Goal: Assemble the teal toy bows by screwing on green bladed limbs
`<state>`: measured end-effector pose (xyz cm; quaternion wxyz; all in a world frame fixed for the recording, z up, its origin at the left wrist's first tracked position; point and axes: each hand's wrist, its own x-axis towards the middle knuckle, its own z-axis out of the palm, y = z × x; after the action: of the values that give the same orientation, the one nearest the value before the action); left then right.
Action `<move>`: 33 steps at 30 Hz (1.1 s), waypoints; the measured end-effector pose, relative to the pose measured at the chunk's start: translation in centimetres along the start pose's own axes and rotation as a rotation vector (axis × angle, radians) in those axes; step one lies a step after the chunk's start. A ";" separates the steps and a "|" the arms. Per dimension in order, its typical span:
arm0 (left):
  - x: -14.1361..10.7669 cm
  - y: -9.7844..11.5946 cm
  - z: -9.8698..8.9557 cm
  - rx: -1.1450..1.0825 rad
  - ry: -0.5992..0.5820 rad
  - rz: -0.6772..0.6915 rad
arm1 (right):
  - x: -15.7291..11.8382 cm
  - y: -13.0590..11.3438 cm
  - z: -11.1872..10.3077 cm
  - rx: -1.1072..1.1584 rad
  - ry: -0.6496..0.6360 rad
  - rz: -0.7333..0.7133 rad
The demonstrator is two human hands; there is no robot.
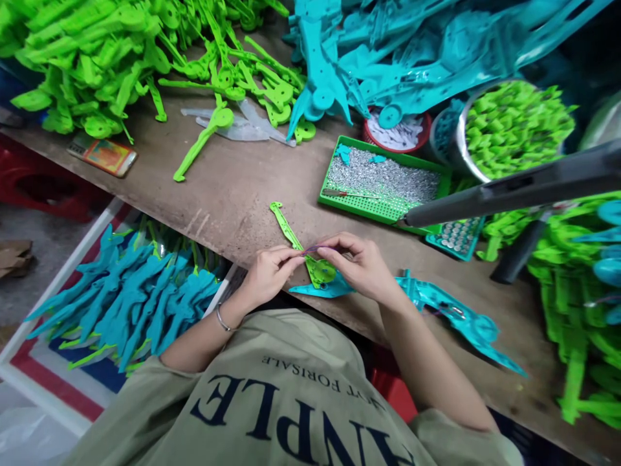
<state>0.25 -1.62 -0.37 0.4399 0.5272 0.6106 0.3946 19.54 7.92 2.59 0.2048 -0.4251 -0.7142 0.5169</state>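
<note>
Between my two hands stretches a thin purple wire (314,248), held in pinched fingers at both sides. My left hand (268,273) grips its left end between thumb and fingertips. My right hand (361,264) pinches it on the right, with the wire partly hidden by the fingers. Directly below lies a lime-green plastic part (287,226), long and narrow with a rounded end near me. It rests against or over a teal plastic shell (449,309), which lies along the table's near edge. My right hand and forearm cover the shell's middle.
A green tray (356,208) of small screws and a screwdriver (352,193) stands ahead. A dark tool arm (509,182) reaches in from the right. Green parts (92,65) and teal shells (412,58) are heaped behind. A box of teal parts (130,285) sits lower left.
</note>
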 end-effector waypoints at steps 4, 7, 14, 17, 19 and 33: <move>0.1 0.3 -0.6 0.303 0.008 0.253 | 0.5 -0.8 -0.7 -0.014 -0.024 0.019; 0.3 0.6 -1.0 0.328 -0.101 0.361 | 1.2 -1.0 -0.6 0.013 -0.031 0.080; 0.4 0.4 -0.8 0.215 -0.068 0.294 | 2.1 -0.8 0.3 0.242 -0.116 0.192; 0.2 0.1 -0.6 0.195 -0.010 0.260 | 1.9 -0.8 0.0 0.241 -0.253 0.167; 0.1 -0.1 -0.4 0.208 0.005 0.274 | 1.9 -0.7 0.1 0.245 -0.290 0.165; -1.3 -0.8 -0.5 0.172 0.175 0.005 | 2.2 0.1 1.1 -0.009 -0.107 0.258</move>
<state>-0.44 -3.02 -0.84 0.3373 0.5279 0.6769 0.3864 17.55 9.17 1.79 0.0963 -0.4863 -0.6659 0.5576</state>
